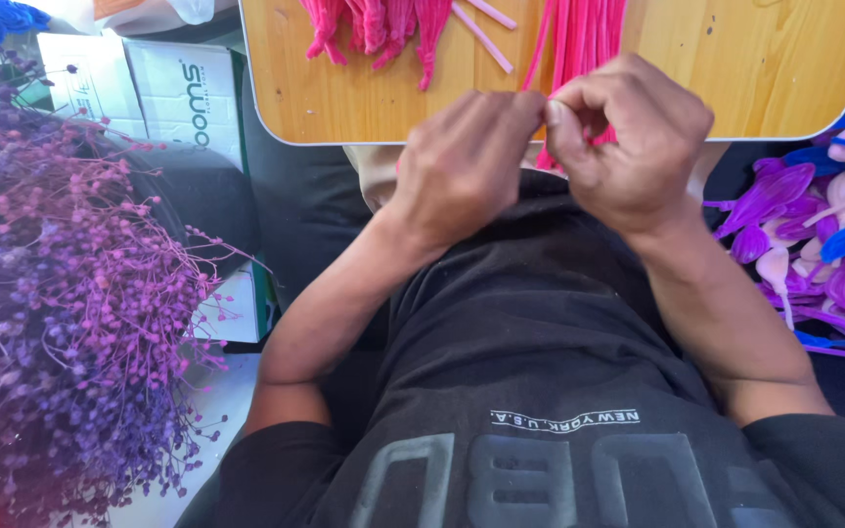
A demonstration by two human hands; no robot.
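While both hands meet just below the near edge of the wooden board point(364, 108), I judge the step in hand to be bending or twisting a pink pipe cleaner point(547, 152) into shape. My left hand point(466, 156) is curled, its fingertips pressed together against the right hand's, seemingly pinching the stem's end. My right hand point(628, 137) is closed into a loose fist, thumb and forefinger nipping the same stem, which shows only as a short pink length below the knuckles. How the stem runs inside the grip I cannot tell.

At twelve o'clock lies a bundle of straight pink stems point(584, 34), and at eleven o'clock a cluster of already bent pink pieces point(374, 29). At nine o'clock sits a mass of purple dried sprigs point(61, 293); at three o'clock, purple, pink and blue petal shapes point(833, 225).

Next, I reckon, comes a firm twist with both pinches held tight so the stem does not slip.
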